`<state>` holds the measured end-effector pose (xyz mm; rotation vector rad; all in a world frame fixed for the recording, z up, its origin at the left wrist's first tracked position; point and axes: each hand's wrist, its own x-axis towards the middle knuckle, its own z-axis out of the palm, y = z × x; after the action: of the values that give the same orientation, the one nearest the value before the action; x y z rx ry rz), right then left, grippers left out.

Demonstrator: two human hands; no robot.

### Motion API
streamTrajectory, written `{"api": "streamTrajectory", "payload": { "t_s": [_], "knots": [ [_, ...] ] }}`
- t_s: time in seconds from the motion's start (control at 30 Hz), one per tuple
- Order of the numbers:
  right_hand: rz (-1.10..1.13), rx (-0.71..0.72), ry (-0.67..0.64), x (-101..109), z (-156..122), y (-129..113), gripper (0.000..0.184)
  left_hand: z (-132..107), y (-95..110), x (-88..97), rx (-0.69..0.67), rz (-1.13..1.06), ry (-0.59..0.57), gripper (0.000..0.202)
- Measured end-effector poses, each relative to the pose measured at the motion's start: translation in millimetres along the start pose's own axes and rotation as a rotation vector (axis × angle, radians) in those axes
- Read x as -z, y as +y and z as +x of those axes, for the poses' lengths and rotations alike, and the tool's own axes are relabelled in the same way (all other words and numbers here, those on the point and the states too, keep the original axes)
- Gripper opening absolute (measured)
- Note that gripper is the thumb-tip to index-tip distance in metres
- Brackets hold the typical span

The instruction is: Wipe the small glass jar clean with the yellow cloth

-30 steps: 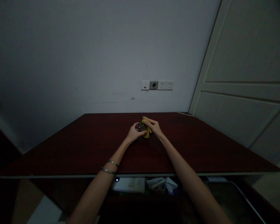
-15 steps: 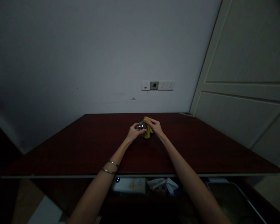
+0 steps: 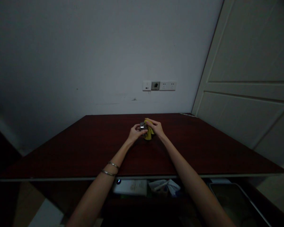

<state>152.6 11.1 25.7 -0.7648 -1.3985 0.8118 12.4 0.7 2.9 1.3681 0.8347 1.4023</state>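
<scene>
Both my hands meet over the middle of a dark red table (image 3: pixel 85 148). My left hand (image 3: pixel 134 134), with two thin bangles on its wrist, is closed around a small shiny metal object (image 3: pixel 143 127). My right hand (image 3: pixel 156 127) is closed on a yellow cloth (image 3: pixel 148 134) pressed against that object. The object's shape is too small and dim to make out. The cloth hangs a little below my fingers, near the tabletop.
A white wall with a row of sockets (image 3: pixel 159 85) stands behind the table, and a pale door (image 3: pixel 248 94) is at the right. Below the table's front edge lie a white box (image 3: pixel 130 187), crumpled packets (image 3: pixel 165 186) and a dark tray (image 3: pixel 234 201).
My hands have stayed in the same spot over the table. The shiny object has turned slightly in my left fingers and the yellow cloth has shifted a little against it.
</scene>
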Motion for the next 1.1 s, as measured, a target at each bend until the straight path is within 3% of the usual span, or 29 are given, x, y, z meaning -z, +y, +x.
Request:
{"api": "streamTrajectory", "payload": {
  "t_s": [0.23,0.47,0.7,0.97,1.1],
  "knots": [
    [0.002,0.102,-0.178,1.4,-2.2,-3.1,0.034,1.5,-1.9,1.5,-0.044,0.042,0.064,0.054],
    [0.013,-0.002,-0.007,1.0,0.1,-0.8,0.041,1.3,-1.6,0.2,-0.020,0.018,0.037,0.057],
    [-0.040,0.126,-0.139,0.5,-2.8,-2.3,0.036,0.2,0.6,1.5,-0.012,0.050,0.069,0.055],
    [-0.046,-0.007,-0.017,0.0,-0.6,1.0,0.040,2.1,-2.3,1.3,-0.021,0.032,0.011,0.059],
    [-0.006,0.020,-0.085,1.4,-1.1,-1.0,0.038,-0.3,1.5,1.4,0.017,0.043,0.001,0.057]
  ]
}}
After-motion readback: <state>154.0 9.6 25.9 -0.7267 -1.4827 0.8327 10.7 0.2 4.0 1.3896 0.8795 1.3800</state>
